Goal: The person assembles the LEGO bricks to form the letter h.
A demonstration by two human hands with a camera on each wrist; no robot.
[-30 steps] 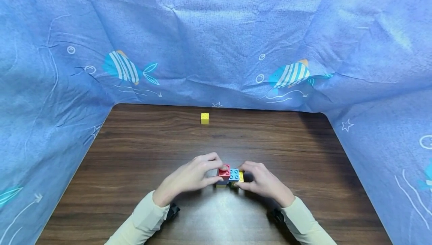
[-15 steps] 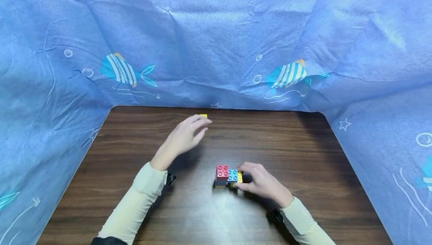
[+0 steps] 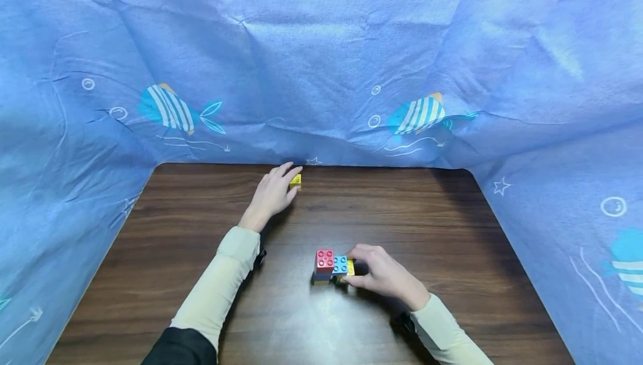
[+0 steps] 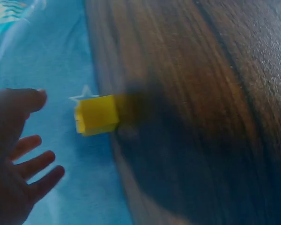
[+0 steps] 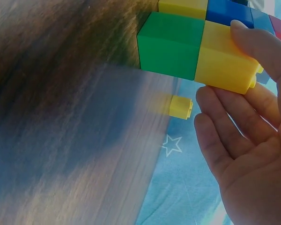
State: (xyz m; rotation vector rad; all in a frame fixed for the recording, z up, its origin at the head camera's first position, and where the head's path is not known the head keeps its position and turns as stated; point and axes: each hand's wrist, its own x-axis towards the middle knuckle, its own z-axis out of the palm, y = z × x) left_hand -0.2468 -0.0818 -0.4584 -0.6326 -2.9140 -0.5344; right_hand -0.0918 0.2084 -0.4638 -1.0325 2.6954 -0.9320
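Note:
At the far edge of the table, my left hand (image 3: 270, 195) reaches over a single yellow brick (image 3: 297, 179). Its thumb and fingers are spread around the brick (image 4: 98, 115), apart from it in the left wrist view. Nearer to me, my right hand (image 3: 384, 277) pinches the right end of a joined brick build between thumb and fingers. That end is a yellow brick (image 5: 225, 55) on a green brick (image 5: 171, 44). A light blue brick (image 3: 340, 265) sits in the middle, and a red brick (image 3: 325, 260) tops the left column, above dark blue and yellow.
The dark wooden table (image 3: 427, 220) ends at a blue fish-print cloth (image 3: 311, 63) hanging behind and along the sides. Bare wood lies between the joined bricks and the lone yellow brick.
My left hand has left the red brick and moved away to the far yellow brick, its fingers now spread. My right hand has kept its hold on the build.

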